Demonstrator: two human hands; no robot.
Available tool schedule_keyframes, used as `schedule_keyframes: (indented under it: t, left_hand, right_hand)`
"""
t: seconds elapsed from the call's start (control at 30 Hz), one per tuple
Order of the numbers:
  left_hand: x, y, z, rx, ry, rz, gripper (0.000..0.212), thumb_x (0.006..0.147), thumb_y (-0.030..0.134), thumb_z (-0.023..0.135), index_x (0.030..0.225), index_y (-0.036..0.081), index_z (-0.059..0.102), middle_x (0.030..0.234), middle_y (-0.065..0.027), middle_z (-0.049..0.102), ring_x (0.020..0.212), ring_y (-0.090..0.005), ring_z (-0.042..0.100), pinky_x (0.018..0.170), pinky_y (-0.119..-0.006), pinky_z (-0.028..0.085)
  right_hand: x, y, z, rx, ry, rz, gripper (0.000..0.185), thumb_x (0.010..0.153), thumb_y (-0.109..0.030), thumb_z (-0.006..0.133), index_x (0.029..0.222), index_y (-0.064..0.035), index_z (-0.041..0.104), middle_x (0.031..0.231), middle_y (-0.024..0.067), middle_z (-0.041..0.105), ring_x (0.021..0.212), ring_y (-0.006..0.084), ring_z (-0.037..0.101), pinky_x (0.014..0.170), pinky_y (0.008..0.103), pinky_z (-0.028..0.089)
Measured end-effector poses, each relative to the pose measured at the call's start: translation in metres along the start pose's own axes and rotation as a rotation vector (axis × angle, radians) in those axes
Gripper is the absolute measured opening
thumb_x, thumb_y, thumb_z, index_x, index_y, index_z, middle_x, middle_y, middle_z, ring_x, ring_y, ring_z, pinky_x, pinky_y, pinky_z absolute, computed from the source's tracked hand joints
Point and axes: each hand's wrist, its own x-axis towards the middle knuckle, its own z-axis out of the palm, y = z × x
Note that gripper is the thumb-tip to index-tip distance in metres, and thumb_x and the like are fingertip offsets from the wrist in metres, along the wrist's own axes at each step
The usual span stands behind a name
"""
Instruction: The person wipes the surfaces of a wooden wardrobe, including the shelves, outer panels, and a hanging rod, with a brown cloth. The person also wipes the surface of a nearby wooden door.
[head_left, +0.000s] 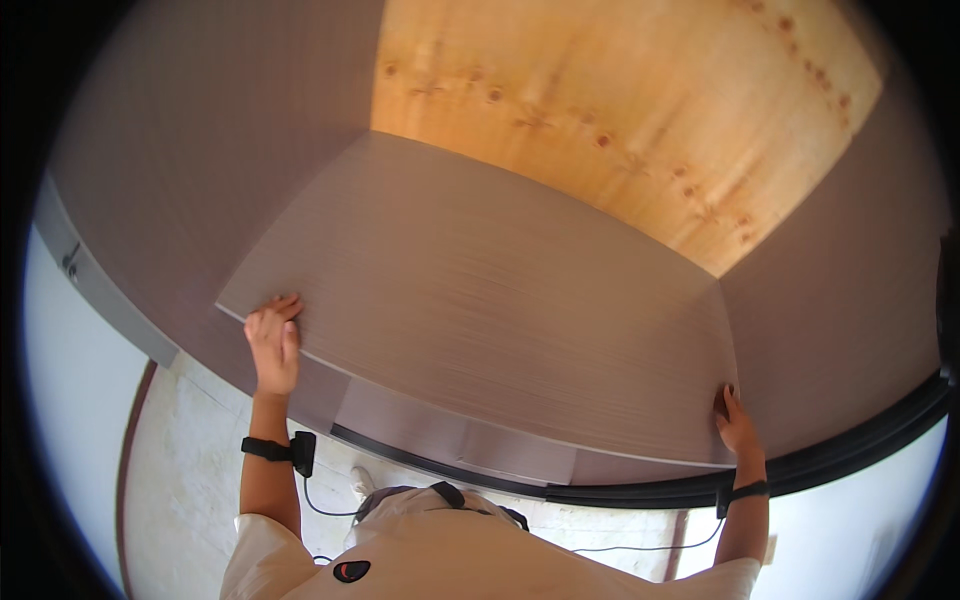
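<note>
A brown-grey wood-grain shelf board (480, 285) lies level inside a cabinet, its pale front edge towards me. My left hand (271, 349) is at the front edge near the left corner, with fingertips on the board's top face. At the right front corner, my right hand (739, 431) holds the edge, close against the right side panel (832, 300). The undersides of both grips are hidden. The back of the board meets a knotty pine-look back panel (570, 127); its left end meets the left side panel (225, 135).
Below the shelf runs a black track (450, 465) along the cabinet's front. A grey metal strip (112, 292) with a small fitting edges the left side. Pale floor (195, 435) shows beneath. Cabled black straps (300, 454) sit on both my forearms.
</note>
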Motion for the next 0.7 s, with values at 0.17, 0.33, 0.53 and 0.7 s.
schedule_keyframes:
  t: [0.17,0.33,0.53,0.7]
  left_hand:
    - [-0.011,-0.026,-0.001,-0.049,-0.035,0.014,0.025,0.090,0.018,0.052,0.106,0.007,0.068,0.115,-0.0081,0.065,0.112,-0.0283,0.055,0.099,-0.046,0.034]
    - [-0.013,-0.039,-0.011,-0.082,-0.230,0.119,0.037,0.089,0.023,0.056,0.123,0.010,0.062,0.130,-0.0066,0.058,0.123,-0.0279,0.049,0.105,-0.048,0.032]
    - [-0.014,-0.055,-0.021,-0.087,-0.307,0.193,0.050,0.089,0.030,0.058,0.136,0.013,0.053,0.142,-0.0050,0.050,0.131,-0.0260,0.043,0.111,-0.047,0.028]
    - [-0.017,-0.055,-0.032,-0.064,-0.280,0.179,0.052,0.088,0.028,0.058,0.138,0.015,0.051,0.146,-0.0043,0.047,0.134,-0.0241,0.041,0.114,-0.045,0.025]
  right_hand:
    - [0.009,-0.095,-0.002,-0.214,-0.029,0.060,0.051,0.091,-0.020,0.055,0.141,-0.0101,0.048,0.128,0.0256,0.057,0.112,0.0415,0.059,0.096,0.0443,0.048]
    - [0.038,-0.220,0.015,-0.143,-0.027,-0.105,0.037,0.092,-0.032,0.057,0.107,0.0009,0.067,0.093,0.0276,0.067,0.084,0.0398,0.067,0.079,0.0456,0.054]
    - [0.072,-0.461,0.024,-0.195,-0.120,-0.239,0.063,0.100,-0.043,0.039,0.072,0.0076,0.065,0.052,0.0177,0.063,0.053,0.0330,0.067,0.062,0.0418,0.057]
    - [0.055,-0.663,0.028,-0.208,0.001,-0.593,0.047,0.094,-0.037,0.047,0.088,0.0048,0.069,0.089,0.0288,0.068,0.086,0.0438,0.066,0.079,0.0489,0.054]
